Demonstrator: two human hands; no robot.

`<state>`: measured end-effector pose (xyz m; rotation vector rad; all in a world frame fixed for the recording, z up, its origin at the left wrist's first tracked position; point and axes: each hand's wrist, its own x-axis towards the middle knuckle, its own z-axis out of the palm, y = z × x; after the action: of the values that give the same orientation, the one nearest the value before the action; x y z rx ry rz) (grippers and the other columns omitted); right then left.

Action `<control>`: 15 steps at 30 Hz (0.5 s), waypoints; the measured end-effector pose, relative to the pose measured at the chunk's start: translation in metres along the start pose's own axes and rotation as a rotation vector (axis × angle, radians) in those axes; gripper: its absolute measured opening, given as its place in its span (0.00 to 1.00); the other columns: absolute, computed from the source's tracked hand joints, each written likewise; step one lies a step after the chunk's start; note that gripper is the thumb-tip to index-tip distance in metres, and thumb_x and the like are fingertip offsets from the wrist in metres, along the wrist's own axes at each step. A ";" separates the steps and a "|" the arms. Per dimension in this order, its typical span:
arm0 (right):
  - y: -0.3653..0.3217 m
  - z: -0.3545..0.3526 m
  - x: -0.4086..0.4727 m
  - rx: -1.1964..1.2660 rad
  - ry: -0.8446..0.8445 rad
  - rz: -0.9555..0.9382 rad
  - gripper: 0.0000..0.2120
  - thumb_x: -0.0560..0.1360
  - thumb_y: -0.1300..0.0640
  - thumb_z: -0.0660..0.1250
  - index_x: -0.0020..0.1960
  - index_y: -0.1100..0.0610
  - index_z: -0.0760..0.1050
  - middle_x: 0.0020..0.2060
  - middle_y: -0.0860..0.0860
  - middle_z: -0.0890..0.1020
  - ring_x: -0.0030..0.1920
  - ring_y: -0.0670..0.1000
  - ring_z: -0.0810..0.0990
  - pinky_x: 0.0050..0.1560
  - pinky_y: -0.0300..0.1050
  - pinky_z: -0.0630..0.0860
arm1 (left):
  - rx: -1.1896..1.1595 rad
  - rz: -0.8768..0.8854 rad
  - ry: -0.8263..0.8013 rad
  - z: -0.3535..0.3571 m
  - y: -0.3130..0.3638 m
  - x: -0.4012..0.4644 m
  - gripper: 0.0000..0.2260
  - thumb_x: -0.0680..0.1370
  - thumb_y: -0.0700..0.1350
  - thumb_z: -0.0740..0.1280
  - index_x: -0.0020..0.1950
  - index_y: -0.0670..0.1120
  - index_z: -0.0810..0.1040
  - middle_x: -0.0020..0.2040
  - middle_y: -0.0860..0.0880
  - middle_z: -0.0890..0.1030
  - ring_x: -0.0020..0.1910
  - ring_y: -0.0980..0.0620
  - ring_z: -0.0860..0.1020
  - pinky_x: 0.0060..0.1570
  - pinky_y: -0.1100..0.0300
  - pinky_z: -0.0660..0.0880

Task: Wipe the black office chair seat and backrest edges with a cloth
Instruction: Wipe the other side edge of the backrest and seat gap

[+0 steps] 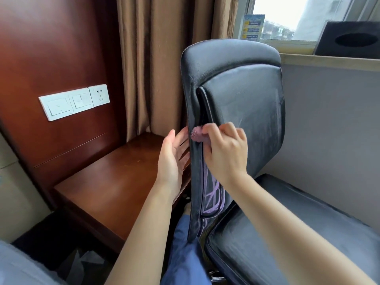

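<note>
**A:** While the right hand (pixel 226 153) works at the side of the backrest (pixel 242 112), where exactly is the cloth (pixel 197 135)?

**B:** Bunched in the right hand's fingers (pixel 207 130), which are curled and pinching it. A fuzzy pink-purple tuft sticks out past the fingertips and sits against the backrest's near side edge, at the groove where the front pad meets the outer shell.

**A:** And the other hand?

**B:** The left hand (pixel 174 159) is just across that edge from the cloth, palm turned toward it, fingers straight and slightly spread. Its fingertips reach the back face of the shell; I can't tell how firmly they press.

**A:** Which way does the edge run from the fingers?

**B:** Its long axis is close to upright. It rises above the cloth to the rounded top corner and drops below the hand toward the seat (pixel 298 227). My guess is the stroke has to follow that line, up or down, with the right hand leading since it has the cloth.

**A:** Surfaces?

**B:** Black, leather-like and smooth, with a stitched seam along the rim. The pad looks greyed over with streaky dust. Purple scribbled lines mark the lower edge beneath the wrist. The seat, lower and to the right of the fingers, is flat, padded and dulled the same way.
</note>
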<state>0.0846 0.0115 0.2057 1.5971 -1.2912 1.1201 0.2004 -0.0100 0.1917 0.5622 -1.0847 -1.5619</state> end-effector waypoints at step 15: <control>0.004 0.000 0.002 0.013 0.038 -0.031 0.11 0.62 0.68 0.70 0.40 0.55 0.79 0.29 0.44 0.78 0.39 0.50 0.68 0.41 0.45 0.63 | -0.005 -0.008 0.007 0.002 0.001 -0.001 0.23 0.83 0.53 0.46 0.68 0.47 0.73 0.62 0.52 0.80 0.64 0.55 0.75 0.70 0.50 0.64</control>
<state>0.0804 0.0104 0.2084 1.5925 -1.2327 1.1369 0.1997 -0.0084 0.1926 0.5683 -1.0744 -1.5680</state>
